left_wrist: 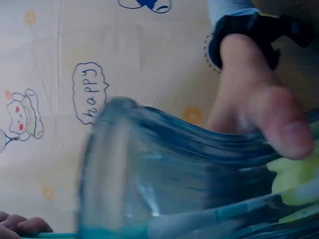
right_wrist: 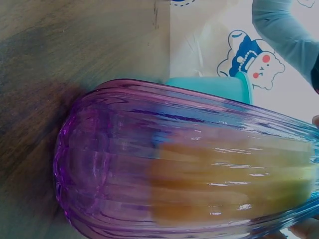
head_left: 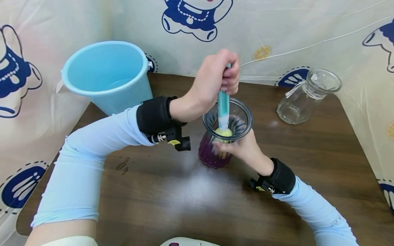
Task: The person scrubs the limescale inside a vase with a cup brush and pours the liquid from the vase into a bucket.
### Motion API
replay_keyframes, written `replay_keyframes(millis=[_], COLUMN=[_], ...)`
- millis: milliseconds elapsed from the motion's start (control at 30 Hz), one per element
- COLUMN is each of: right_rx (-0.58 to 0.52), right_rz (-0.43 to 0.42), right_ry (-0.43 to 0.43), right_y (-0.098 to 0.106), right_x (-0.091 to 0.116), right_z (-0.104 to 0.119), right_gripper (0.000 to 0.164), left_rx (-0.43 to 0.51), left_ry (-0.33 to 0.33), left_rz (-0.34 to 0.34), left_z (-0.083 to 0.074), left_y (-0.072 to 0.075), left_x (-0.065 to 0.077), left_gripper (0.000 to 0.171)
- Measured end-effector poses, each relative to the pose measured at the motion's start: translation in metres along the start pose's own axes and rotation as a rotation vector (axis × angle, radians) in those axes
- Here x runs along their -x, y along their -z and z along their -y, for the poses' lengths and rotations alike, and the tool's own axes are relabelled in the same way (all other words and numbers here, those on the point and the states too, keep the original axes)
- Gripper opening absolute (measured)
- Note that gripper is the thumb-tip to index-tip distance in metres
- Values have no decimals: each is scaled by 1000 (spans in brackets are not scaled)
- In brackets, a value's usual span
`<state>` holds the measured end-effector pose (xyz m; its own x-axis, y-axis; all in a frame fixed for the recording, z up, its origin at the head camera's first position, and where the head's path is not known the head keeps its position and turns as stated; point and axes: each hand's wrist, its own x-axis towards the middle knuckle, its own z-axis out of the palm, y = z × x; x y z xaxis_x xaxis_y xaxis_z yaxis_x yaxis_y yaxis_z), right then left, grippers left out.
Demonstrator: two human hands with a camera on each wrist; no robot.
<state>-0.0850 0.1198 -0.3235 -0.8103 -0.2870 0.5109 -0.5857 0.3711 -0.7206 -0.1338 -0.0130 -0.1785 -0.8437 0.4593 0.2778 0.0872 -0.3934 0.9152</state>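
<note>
A tall ribbed glass vase (head_left: 213, 155), purple at the base and bluish toward its rim, stands slightly tilted over the brown table. My right hand (head_left: 243, 150) grips it from the right side below the rim, thumb across the near side. Above the opening, my left hand (head_left: 215, 75) is wrapped round the teal handle (head_left: 223, 102) of a sponge bottle brush. The brush reaches down inside the vase. Through the glass, the right wrist view shows its yellow-orange sponge head (right_wrist: 229, 184). In the left wrist view the vase rim (left_wrist: 112, 164) is blurred.
A light blue bucket (head_left: 133, 97) stands at the back left, behind the left forearm. At the back right is a clear glass jar (head_left: 297, 107) with a ribbon at its neck. Wet spots (head_left: 122, 164) mark the table (head_left: 147, 201). A white object (head_left: 187, 242) shows at the front edge.
</note>
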Motion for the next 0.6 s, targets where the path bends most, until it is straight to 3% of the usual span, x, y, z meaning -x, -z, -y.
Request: replay_keyframes(millis=[133,233,367,467,600], right_rx=[24,29,26,8,-29], right_rz=[2,-3,-9,-16,-18], right_ry=[20,26,47,46,0], right_y=[-1,0,0,1,2], right_x=[-1,-2,-2,-2,-1], right_z=[1,2,1,1,4], right_gripper=[54,57,52,51,60], left_rx=[-82,-195,-334,-350,-337], left_ry=[83,139,109,57,29], left_rz=[22,81,216,307,379], left_z=[4,10,19,23,27], left_y=[-4,-3,-1,-1,-2], left_x=[8,10,14,15,15], left_gripper=[35,35,35,37,37])
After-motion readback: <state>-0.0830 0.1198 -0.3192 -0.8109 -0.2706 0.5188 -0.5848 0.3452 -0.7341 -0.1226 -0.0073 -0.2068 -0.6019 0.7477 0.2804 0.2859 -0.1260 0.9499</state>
